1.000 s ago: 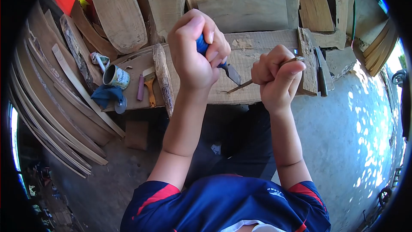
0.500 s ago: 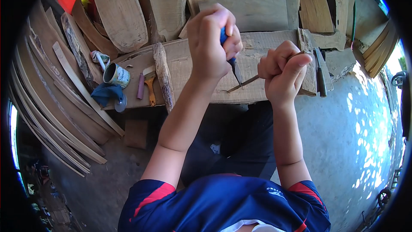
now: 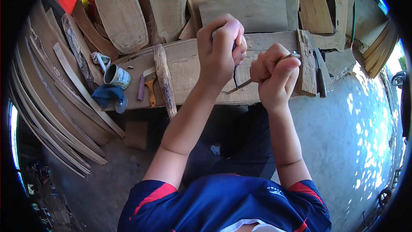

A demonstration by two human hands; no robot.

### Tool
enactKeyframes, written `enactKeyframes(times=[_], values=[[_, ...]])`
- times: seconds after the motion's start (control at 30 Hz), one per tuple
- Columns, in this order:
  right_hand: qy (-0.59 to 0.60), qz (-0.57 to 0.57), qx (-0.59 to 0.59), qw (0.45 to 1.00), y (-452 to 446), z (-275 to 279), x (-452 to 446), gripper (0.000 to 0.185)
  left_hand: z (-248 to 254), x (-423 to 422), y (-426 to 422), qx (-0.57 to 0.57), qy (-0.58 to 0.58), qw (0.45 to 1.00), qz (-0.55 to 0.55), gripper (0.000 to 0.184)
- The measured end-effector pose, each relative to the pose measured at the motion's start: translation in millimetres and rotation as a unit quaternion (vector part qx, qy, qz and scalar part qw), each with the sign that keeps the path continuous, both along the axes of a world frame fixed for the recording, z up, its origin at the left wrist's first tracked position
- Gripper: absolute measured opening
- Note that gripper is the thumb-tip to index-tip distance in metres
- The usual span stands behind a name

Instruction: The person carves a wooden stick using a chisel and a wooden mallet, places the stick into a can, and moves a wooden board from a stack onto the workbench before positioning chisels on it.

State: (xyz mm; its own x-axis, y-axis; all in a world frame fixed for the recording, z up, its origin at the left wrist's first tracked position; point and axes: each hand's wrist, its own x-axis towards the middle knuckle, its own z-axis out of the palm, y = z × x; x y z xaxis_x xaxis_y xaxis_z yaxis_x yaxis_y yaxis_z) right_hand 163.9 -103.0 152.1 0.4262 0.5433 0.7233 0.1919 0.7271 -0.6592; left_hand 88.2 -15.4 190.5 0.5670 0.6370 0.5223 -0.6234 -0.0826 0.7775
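Observation:
My left hand (image 3: pixel 221 47) is wrapped round a blue-handled pointed tool (image 3: pixel 235 75). Most of its handle is hidden by the fingers, and its dark, narrow shaft points down. In my right hand (image 3: pixel 277 75), closed in a fist with the thumb on top, is a thin metal strip (image 3: pixel 245 83). One end shows above the fist; the other slants down to the left, low over or on a wooden board (image 3: pixel 193 66). The pointed tool's tip meets the strip near its lower end; whether they press together I cannot tell.
On the left of the bench lie a brush (image 3: pixel 151 90), a purple cylinder (image 3: pixel 140 87), a can (image 3: pixel 116 76) and a blue cloth (image 3: pixel 103 94). A knife-like tool (image 3: pixel 321 77) lies right, beside a wood block (image 3: pixel 306 64). Planks (image 3: pixel 120 13) lean behind; curved strips (image 3: pixel 81 90) stand left.
My left hand has come lower and slightly right with the pointed tool, which now stands more upright. My right hand has shifted a little left with the metal strip.

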Motion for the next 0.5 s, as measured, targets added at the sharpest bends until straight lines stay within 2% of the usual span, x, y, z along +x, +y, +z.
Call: enactKeyframes(times=[0.1,0.17,0.3,0.33,0.5], values=[[0.052,0.052,0.01,0.997,-1,-2,10,0.057,8,-4,5,0.0,-0.008,1.0,-0.004,0.029],[0.046,0.045,0.008,0.998,0,-1,9,0.057,19,-10,2,0.022,-0.014,1.0,-0.001,0.03],[0.017,0.014,0.001,1.0,1,1,2,0.057,5,8,-3,0.056,0.035,0.997,0.04,0.03],[0.035,0.022,0.004,0.999,0,-1,3,0.058,5,9,1,0.036,0.038,0.998,0.029,0.029],[0.026,0.026,0.003,0.999,0,0,4,0.057,19,-6,-2,0.051,-0.035,0.998,-0.005,0.029]])
